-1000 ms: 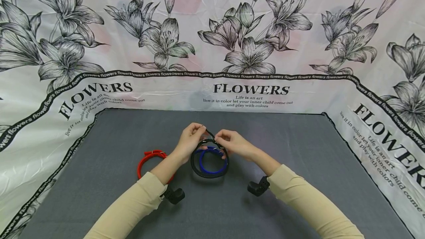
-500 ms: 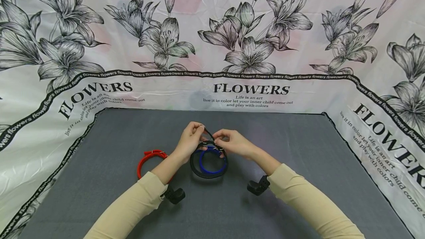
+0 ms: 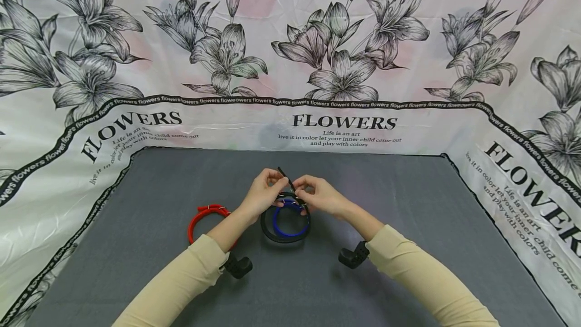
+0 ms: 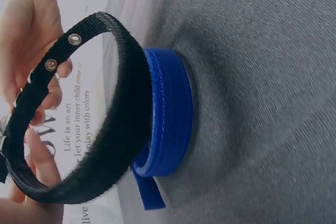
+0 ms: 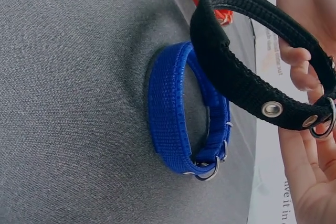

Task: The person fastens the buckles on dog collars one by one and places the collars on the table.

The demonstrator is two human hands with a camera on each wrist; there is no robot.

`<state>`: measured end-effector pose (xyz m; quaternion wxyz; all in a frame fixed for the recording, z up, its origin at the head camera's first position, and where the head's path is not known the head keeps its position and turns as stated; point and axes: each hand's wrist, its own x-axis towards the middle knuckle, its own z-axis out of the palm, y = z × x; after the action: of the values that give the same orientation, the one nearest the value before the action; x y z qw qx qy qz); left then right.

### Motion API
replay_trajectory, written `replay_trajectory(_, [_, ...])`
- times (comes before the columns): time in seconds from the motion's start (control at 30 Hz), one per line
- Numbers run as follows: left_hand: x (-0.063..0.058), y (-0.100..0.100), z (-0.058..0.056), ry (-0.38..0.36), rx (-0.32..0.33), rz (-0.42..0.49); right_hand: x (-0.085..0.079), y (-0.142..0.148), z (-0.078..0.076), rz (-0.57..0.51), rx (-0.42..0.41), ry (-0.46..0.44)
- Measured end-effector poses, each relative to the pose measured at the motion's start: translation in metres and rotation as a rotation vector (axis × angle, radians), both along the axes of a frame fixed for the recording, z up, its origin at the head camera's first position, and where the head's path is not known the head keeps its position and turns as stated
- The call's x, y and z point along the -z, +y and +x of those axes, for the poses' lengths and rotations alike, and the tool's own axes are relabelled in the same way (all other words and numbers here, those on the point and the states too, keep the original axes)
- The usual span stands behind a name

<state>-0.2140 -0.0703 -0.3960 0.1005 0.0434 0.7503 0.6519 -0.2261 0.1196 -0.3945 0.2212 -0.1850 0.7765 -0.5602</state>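
Observation:
A black collar (image 3: pixel 269 232) with metal eyelets and a ring is held up in both hands, its loop hanging below them. My left hand (image 3: pixel 263 193) pinches the strap near its free end, which sticks up past the fingertips. At the upper right of the loop, my right hand (image 3: pixel 326 198) pinches it around the fastening; the buckle itself is mostly covered by fingers. Behind the loop, a blue collar (image 5: pixel 169 108) lies on the grey cloth, fastened in a ring. In the left wrist view the black collar (image 4: pixel 126 114) partly overlaps it.
On the left, a red collar (image 3: pixel 210 209) lies on the grey table cloth (image 3: pixel 390 191), partly covered by the left forearm. A flower-printed sheet (image 3: pixel 345 130) rises behind and along the sides. Black wrist cameras (image 3: pixel 239 268) hang under both sleeves.
My left fingers have slid down the strap towards the right hand, so its tip now stands free above them. The right hand has barely moved; the blue and red collars stay in place.

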Motion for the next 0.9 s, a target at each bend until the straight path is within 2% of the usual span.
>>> replay_trajectory(0.13, [0.0002,-0.0022,0.0019,0.022,0.076,-0.119,-0.0004,0.0014,0.0007,-0.016,0.015,0.014])
replay_trajectory(0.23, [-0.0001,-0.0027,0.0031,0.055,0.09,-0.162,-0.0005,0.0014,0.0007,-0.015,0.03,0.033])
replay_trajectory(0.47, [0.0025,-0.0008,0.0024,0.091,0.032,-0.155,0.0008,-0.0011,0.0011,-0.028,0.048,0.044])
replay_trajectory(0.7, [0.0049,0.0022,0.0022,0.057,-0.025,-0.141,0.0005,-0.0015,0.0031,-0.034,0.06,0.056])
replay_trajectory(0.9, [0.005,0.0036,0.0025,0.041,-0.046,-0.13,-0.0011,-0.002,0.0041,-0.057,0.047,0.046])
